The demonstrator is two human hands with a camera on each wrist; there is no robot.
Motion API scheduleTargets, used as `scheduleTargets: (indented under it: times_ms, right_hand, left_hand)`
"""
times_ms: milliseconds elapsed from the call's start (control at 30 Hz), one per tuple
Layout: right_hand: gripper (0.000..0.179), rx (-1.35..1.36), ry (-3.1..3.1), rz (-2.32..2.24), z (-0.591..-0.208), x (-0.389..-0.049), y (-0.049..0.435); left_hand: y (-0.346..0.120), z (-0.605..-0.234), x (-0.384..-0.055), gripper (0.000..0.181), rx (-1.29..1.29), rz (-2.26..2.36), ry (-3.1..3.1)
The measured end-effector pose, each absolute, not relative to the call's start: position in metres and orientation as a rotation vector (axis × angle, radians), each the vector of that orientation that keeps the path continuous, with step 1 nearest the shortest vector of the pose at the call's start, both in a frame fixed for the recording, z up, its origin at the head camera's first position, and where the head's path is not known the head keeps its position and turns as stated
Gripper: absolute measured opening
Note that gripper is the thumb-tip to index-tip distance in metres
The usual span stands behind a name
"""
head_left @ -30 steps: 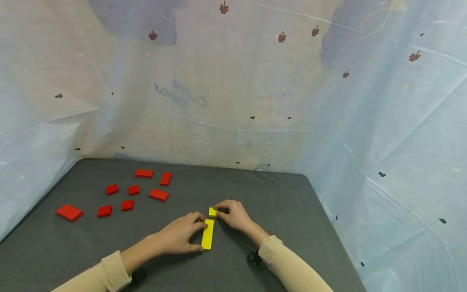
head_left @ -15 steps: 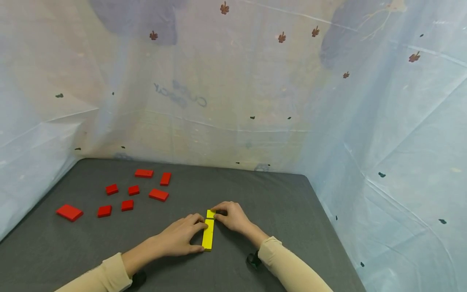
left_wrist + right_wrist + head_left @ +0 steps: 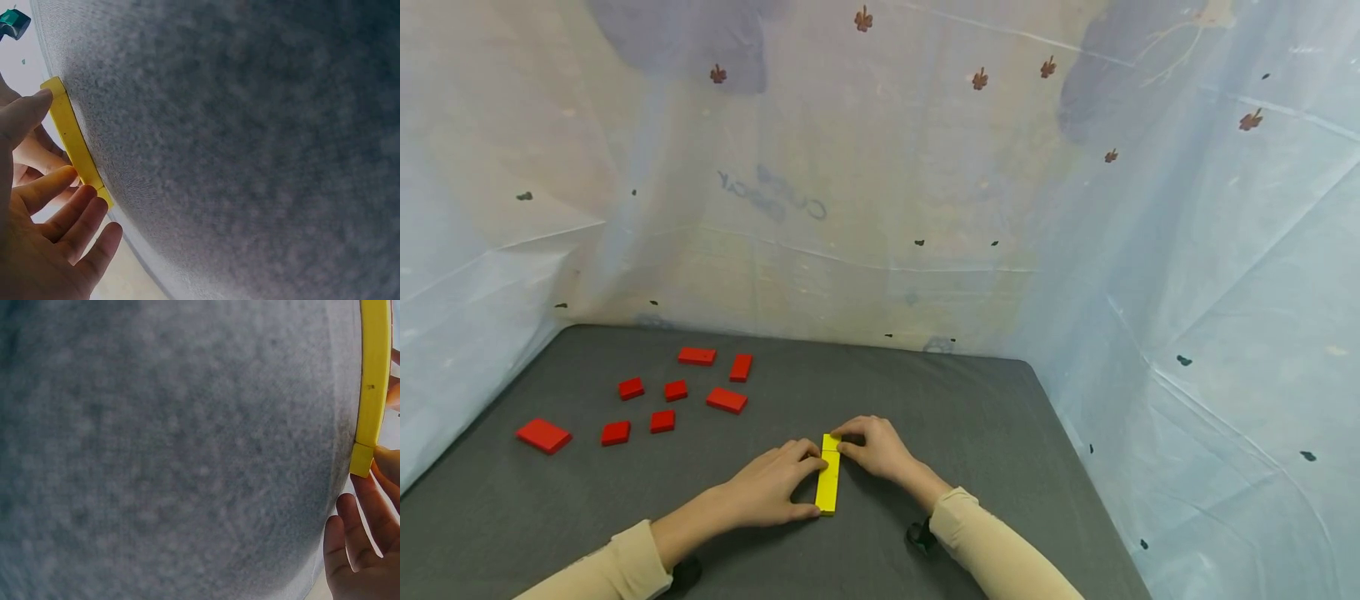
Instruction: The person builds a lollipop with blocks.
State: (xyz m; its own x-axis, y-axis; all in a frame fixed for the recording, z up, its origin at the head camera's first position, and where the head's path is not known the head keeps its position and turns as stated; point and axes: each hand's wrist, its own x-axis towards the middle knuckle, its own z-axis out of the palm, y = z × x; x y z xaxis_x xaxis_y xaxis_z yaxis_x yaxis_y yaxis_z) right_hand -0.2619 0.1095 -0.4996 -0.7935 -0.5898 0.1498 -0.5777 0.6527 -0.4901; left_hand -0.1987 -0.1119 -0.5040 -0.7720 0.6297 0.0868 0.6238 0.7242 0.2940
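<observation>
A long yellow block (image 3: 827, 490) lies flat on the grey table, pointing away from me. My left hand (image 3: 771, 486) holds it from the left, thumb at its near end and index finger towards its far end. Against that far end sits a small yellow block (image 3: 830, 442), which my right hand (image 3: 880, 452) pinches between thumb and fingers. In the right wrist view only a thin seam separates the small block (image 3: 360, 460) from the long block (image 3: 373, 375). The left wrist view shows the other fingers spread beside the long block (image 3: 76, 144).
Several red blocks of different sizes lie scattered on the left half of the table (image 3: 970, 417), among them a large one (image 3: 544, 436) and an oblong one (image 3: 727, 400). Pale patterned sheeting (image 3: 865, 200) hangs behind the table and along its sides.
My right hand has drawn the small yellow block left and towards me, closing the gap to the long block. The left hand and long block have barely moved.
</observation>
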Motion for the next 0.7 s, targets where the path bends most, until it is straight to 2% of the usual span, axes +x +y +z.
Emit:
scheduleTargets:
  times_ms: [700]
  right_hand:
    - [0.026, -0.981, 2.843, -0.818, -0.4997, -0.2607, 0.1081]
  left_hand:
    - [-0.1127, -0.5035, -0.1993, 0.065, 1.043, 0.499, 2.879]
